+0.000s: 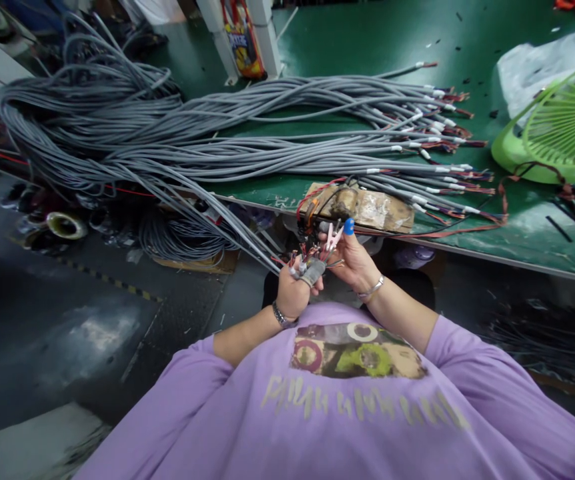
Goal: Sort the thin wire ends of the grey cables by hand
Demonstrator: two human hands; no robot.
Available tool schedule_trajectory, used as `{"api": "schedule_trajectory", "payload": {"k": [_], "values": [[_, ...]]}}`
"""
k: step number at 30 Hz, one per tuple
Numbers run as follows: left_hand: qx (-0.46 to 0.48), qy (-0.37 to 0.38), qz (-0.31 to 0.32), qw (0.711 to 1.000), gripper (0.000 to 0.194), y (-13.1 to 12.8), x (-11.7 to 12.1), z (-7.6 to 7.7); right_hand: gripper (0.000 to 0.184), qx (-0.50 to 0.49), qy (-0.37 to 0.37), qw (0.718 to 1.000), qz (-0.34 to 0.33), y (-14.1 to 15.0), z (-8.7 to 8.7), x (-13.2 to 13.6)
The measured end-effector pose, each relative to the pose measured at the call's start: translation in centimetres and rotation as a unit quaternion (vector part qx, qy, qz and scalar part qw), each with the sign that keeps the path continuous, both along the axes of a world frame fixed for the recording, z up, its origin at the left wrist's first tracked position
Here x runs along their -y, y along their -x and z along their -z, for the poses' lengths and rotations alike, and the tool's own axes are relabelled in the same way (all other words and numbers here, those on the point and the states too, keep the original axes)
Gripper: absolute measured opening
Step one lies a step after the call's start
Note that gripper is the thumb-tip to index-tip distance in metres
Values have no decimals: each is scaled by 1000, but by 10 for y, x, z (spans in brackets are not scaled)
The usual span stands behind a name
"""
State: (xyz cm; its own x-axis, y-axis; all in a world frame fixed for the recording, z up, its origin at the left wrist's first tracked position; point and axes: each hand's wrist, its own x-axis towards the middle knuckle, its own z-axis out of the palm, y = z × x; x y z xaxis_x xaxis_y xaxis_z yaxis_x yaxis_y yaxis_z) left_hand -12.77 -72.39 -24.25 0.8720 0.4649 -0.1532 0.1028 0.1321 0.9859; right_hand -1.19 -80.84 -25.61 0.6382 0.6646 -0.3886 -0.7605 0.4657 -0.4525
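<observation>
My left hand (297,288) is closed around the ends of several grey cables (255,245), in front of the bench edge. A grey covering (313,272) wraps its thumb. Thin coloured wires (307,253) fan out of the cable ends between my hands. My right hand (355,267) is close beside it, with a blue cover (349,226) on the thumb tip. Its thumb and fingers close about a small pink clip-like piece (333,237); the fingertips are partly hidden. Some wire ends reach toward the right palm.
Long bundles of grey cables (247,150) lie across the green bench (367,40), their stripped ends to the right. A stained wooden block (375,210) sits at the edge. A green fan (567,127) and a plastic bag (532,70) stand at right. Coiled cable (182,230) lies below.
</observation>
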Motion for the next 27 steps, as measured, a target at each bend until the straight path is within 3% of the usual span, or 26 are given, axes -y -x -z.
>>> {"api": "schedule_trajectory", "payload": {"k": [6, 10, 15, 20, 27], "values": [[15, -3, -5, 1000, 38, 6, 0, 1, 52, 14, -2, 999, -43, 2, -7, 8], [17, -5, -17, 1000, 40, 11, 0, 0, 47, 31, -10, 998, -58, 1, -13, 15], [30, -23, -27, 999, 38, 8, 1, -9, 27, 65, 21, 997, -30, 2, -11, 17], [62, -52, -22, 996, 34, 0, 1, -6, 34, 121, 35, 992, 3, 5, -8, 16], [69, -98, -37, 992, 29, -2, -2, 4, 34, 48, 47, 998, -16, 2, -12, 10]]}}
